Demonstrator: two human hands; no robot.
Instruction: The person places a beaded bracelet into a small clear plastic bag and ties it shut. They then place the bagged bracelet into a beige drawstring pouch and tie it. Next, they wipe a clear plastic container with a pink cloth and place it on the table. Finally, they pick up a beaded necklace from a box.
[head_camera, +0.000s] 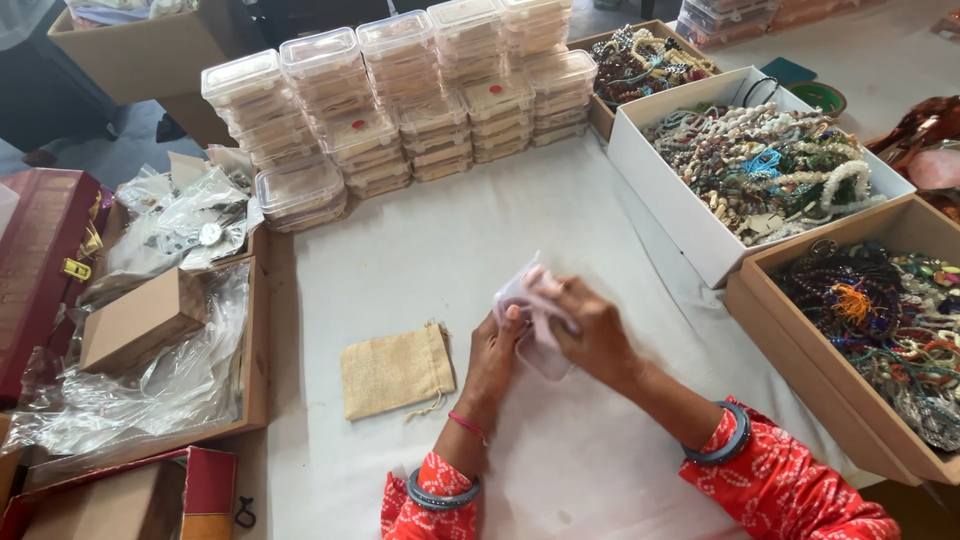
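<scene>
White cloth-covered table (450, 230) fills most of the frame, boxes all round the edges. Dead centre, both hands are on a small pale pink pouch (540, 320). Left hand (492, 362) comes up from the bottom w/ its thumb pressed on the pouch's left edge, fingers tucked under it. Right hand (598, 335) lies over the pouch's right side, fingers curled across the top, so the pouch sits pinched btwn the two hands, poking out toward the upper left and a bit below the right hand's fingers. Both hands closed on it, not loose.

Just left of the left hand, not touching, a tan burlap drawstring bag (396, 370) lies flat. Upper centre: stacks of clear plastic lidded boxes (400, 100). Right side: a white box (690, 215) full of shell and bead necklaces, and below it a brown cardboard box (800, 360) w/ dark beads and bangles. Left side has crumpled clear plastic bags (150, 390) in a tray.
</scene>
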